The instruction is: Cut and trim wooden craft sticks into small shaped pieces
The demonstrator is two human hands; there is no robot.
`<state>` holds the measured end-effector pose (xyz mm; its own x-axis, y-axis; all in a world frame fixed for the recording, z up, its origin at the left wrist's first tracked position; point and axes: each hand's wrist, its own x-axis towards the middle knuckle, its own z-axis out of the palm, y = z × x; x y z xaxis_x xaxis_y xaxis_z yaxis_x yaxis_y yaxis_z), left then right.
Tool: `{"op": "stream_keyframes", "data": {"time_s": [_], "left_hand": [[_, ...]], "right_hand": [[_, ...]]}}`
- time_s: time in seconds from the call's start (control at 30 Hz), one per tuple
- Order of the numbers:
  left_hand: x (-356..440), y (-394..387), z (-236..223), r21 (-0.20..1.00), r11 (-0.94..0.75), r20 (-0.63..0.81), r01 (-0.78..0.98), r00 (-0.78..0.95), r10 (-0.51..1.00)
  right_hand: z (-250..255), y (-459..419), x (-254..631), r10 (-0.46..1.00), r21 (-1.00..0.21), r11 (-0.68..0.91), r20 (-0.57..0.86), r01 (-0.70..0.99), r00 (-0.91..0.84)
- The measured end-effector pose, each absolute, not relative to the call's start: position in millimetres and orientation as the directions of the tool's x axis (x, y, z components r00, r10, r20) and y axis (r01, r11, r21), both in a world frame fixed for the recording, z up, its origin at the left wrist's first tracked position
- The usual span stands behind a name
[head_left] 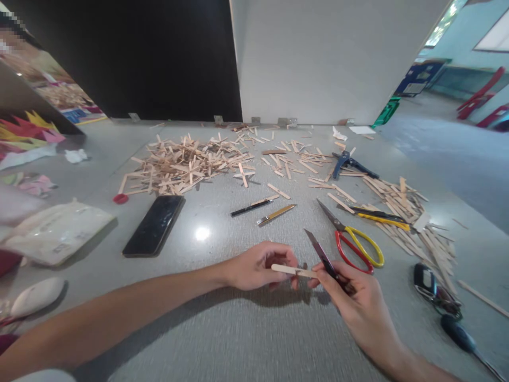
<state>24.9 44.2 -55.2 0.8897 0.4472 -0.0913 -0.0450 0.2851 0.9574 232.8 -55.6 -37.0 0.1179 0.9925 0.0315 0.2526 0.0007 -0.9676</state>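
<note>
A pale wooden craft stick (284, 269) with a notch near its middle spans the gap between my two hands. My left hand (258, 265) is closed around the stick's left end, thumb beneath and fingers curled behind. The stick's right end is pinched by my right hand (353, 294), which also grips a dark utility knife (323, 254), its blade pointing up and to the left. Beyond the hands lie a black pen-like tool (251, 208) and a gold craft knife (277, 214). Scissors (352, 239) with red and yellow handles rest just past my right hand.
A big heap of craft sticks (186, 162) spreads at the back left, another pile (405, 212) at the right. Blue pliers (348, 163), a phone (154, 225), a key fob (424, 281), a screwdriver (457, 332) and a white mouse (37, 297) lie around. Upright panels (318, 63) close the far edge.
</note>
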Motion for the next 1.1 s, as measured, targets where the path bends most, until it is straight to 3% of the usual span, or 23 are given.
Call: {"op": "stream_keyframes", "data": {"time_s": [0.5, 0.8, 1.1], "left_hand": [[27.7, 41.8, -57.9, 0.958, 0.284, -0.127, -0.028, 0.849, 0.513], [26.1, 44.9, -56.8, 0.959, 0.283, -0.162, 0.032, 0.880, 0.447], [27.7, 48.7, -62.8, 0.915, 0.402, -0.153, -0.004, 0.922, 0.355]], "right_hand": [[-34.4, -49.0, 237.2, 0.973, -0.937, 0.063, 0.135, 0.344, 0.188], [-36.0, -47.8, 243.4, 0.949, -0.870, 0.182, 0.277, 0.458, 0.150], [-35.9, -47.9, 241.9, 0.897, -0.804, 0.329, 0.430, 0.496, 0.102]]}}
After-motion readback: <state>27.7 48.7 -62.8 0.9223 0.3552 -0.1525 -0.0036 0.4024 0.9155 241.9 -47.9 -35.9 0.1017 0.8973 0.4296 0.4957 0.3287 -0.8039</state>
